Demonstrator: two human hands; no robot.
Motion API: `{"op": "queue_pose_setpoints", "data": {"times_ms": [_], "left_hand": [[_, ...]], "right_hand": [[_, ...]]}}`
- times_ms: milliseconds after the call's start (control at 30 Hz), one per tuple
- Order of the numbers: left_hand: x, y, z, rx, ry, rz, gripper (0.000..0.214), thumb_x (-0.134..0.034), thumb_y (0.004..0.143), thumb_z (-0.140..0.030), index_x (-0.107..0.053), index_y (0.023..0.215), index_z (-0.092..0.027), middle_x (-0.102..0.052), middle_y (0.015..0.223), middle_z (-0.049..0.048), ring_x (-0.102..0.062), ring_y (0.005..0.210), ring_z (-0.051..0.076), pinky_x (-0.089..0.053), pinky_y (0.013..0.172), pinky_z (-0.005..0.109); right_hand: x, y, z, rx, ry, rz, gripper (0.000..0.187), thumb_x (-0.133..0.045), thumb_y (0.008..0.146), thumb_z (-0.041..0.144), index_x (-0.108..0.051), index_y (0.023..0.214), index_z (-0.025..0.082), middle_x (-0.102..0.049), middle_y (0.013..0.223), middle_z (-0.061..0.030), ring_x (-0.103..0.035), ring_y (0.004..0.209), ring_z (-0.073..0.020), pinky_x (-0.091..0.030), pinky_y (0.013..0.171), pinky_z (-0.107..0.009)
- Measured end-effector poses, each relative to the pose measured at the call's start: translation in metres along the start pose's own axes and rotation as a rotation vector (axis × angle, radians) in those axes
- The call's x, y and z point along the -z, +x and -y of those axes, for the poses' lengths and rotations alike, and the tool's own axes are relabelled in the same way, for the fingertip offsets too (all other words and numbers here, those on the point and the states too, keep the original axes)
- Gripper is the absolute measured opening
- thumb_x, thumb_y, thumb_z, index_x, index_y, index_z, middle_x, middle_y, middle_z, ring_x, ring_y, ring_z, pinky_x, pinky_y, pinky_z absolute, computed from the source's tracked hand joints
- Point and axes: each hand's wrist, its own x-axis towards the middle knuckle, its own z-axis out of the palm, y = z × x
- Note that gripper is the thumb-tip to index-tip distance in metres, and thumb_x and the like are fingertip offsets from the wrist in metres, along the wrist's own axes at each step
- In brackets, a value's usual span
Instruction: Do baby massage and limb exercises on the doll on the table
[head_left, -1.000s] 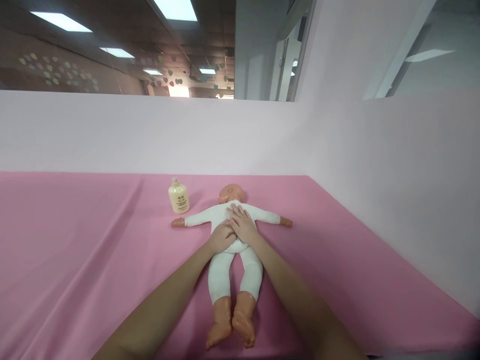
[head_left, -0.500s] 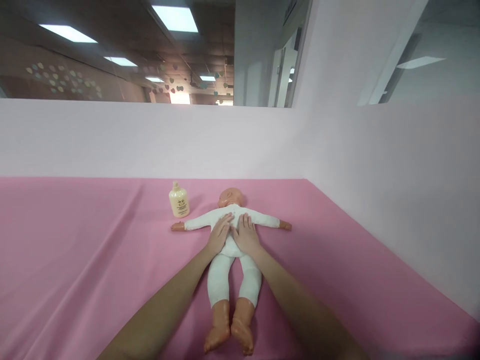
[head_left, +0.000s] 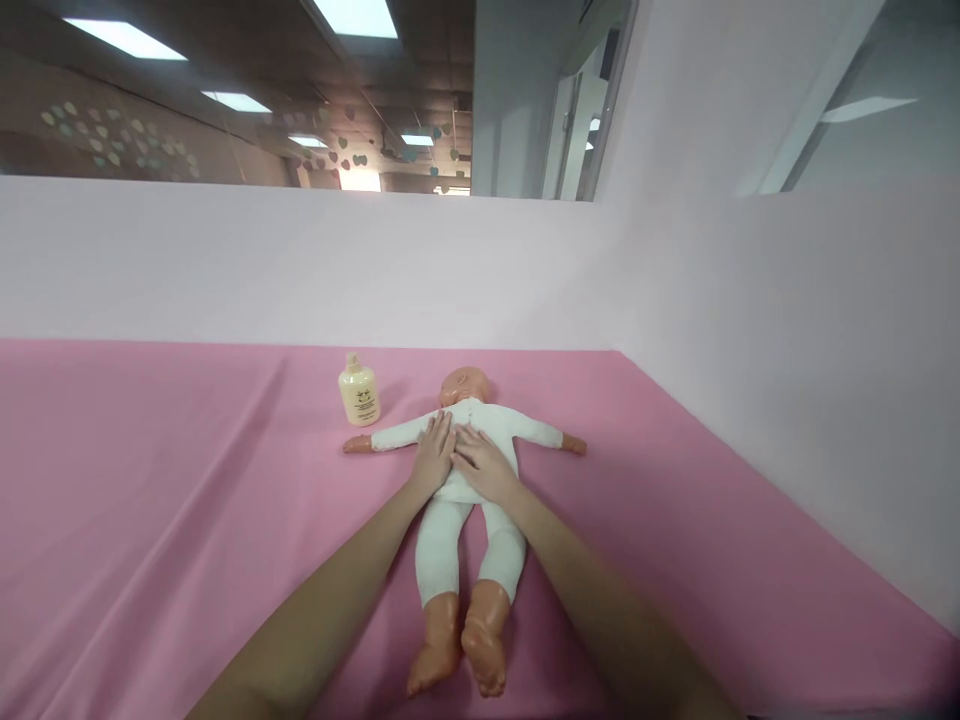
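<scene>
A baby doll (head_left: 499, 425) with a white cloth body lies stretched out, its arms spread wide and its head away from me. Flat on the left side of its torso rests my left hand (head_left: 433, 455), fingers extended toward the doll's shoulder. My right hand (head_left: 484, 465) is laid open across the middle of the torso, its fingers slanting left so the tips come close to my left hand. Neither hand grasps anything. The doll's bare plastic feet (head_left: 486, 640) point toward me.
A cream pump bottle (head_left: 360, 392) stands beyond the doll's left-hand arm. Under everything is a pink sheet (head_left: 187, 500) with folds on the left. White walls (head_left: 300, 270) border the surface at the back and right, with windows above.
My right hand has slid left across the doll's torso, its fingers now slanting left. My left hand has shifted slightly left. The camera view has tilted down a little.
</scene>
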Motion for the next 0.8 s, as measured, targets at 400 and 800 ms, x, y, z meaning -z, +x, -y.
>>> {"op": "queue_pose_setpoints", "data": {"times_ms": [400, 800], "left_hand": [[0.015, -0.012, -0.028, -0.2, 0.328, 0.195, 0.058, -0.035, 0.103, -0.027, -0.036, 0.16, -0.019, -0.032, 0.168, 0.0127, -0.02, 0.159, 0.029, -0.023, 0.126, 0.056], [0.023, -0.008, -0.041, -0.086, 0.261, 0.22, 0.058, -0.029, 0.105, -0.032, -0.031, 0.162, -0.022, -0.03, 0.169, 0.0062, -0.022, 0.159, 0.027, -0.022, 0.126, 0.058]], "right_hand": [[0.007, 0.011, -0.004, -0.023, -0.122, -0.005, 0.052, -0.036, 0.108, 0.038, -0.039, 0.159, 0.028, -0.031, 0.168, -0.0031, -0.019, 0.16, -0.0227, -0.016, 0.129, -0.051], [0.004, 0.02, -0.02, -0.267, -0.217, -0.057, 0.059, -0.031, 0.108, 0.044, -0.028, 0.164, 0.024, -0.024, 0.171, -0.0045, -0.013, 0.161, -0.0236, -0.016, 0.129, -0.047]]}}
